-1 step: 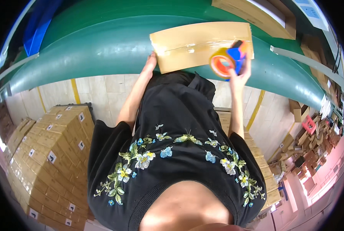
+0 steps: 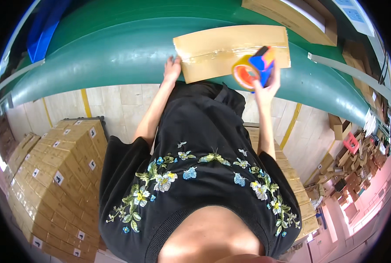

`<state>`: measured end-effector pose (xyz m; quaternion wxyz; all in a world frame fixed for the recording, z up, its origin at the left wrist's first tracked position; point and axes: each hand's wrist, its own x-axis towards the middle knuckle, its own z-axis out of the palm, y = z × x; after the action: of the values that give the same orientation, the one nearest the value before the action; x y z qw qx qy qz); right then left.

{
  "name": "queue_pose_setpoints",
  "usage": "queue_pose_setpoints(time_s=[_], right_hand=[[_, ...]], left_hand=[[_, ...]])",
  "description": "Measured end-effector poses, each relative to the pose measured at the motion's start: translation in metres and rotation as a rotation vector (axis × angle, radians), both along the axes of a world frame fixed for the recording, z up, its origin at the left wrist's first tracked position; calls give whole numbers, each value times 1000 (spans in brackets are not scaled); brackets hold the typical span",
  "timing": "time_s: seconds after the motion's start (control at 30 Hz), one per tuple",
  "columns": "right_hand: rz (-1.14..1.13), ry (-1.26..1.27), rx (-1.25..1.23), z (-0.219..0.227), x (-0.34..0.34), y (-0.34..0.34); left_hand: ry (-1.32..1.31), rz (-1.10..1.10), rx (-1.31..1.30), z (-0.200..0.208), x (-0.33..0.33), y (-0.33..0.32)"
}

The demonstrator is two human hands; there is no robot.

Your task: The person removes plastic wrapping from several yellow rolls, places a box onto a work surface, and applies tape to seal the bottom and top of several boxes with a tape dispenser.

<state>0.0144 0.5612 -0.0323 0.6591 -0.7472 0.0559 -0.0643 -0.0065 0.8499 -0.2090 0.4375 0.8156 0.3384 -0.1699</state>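
A closed brown cardboard box [image 2: 226, 38] lies on the green conveyor belt in front of me, with shiny clear tape along its seam. My left hand [image 2: 172, 70] is at the box's left end, fingers apart, holding nothing. Whether its fingertips touch the cardboard I cannot tell. In my right hand [image 2: 269, 85] is a blue tape dispenser [image 2: 263, 65] loaded with a yellowish roll of tape around an orange-red core. The dispenser hangs over the right part of the box, hiding some of its near edge.
An open cardboard box [image 2: 296, 19] stands on the belt at the far right. A blue panel [image 2: 46, 33] rises at the far left. Stacked labelled cartons [image 2: 59, 175] fill the floor at left. Loose cardboard and a pink stool [image 2: 351, 143] are at right.
My right hand and the dispenser have shifted slightly left. The box has slid a little to the right, and my left hand's fingers have come away from its side and spread.
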Motion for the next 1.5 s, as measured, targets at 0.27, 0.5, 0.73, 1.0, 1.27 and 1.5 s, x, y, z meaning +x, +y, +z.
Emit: queue_pose_setpoints(time_s=[0.27,0.5,0.73,1.0,1.27,1.5], right_hand=[[133,-209,-458,10,-17,72],[322,73,-704,2,-36,99],[141,328,-759,-18,-65,144],[81,336,-881,-35,-52,171],[34,163,-1024,-45,-47,174],[72,374,-867,-37,-46,179]], left_hand=[[95,3,-1184,193,63,-29],[20,-376,-605,135,75,-2],[-84,-551,-467,70,161,56],[-107,-633,-261,40,170,57],[-431,-900,65,31,153,48],[-499,-755,-79,33,125,56]])
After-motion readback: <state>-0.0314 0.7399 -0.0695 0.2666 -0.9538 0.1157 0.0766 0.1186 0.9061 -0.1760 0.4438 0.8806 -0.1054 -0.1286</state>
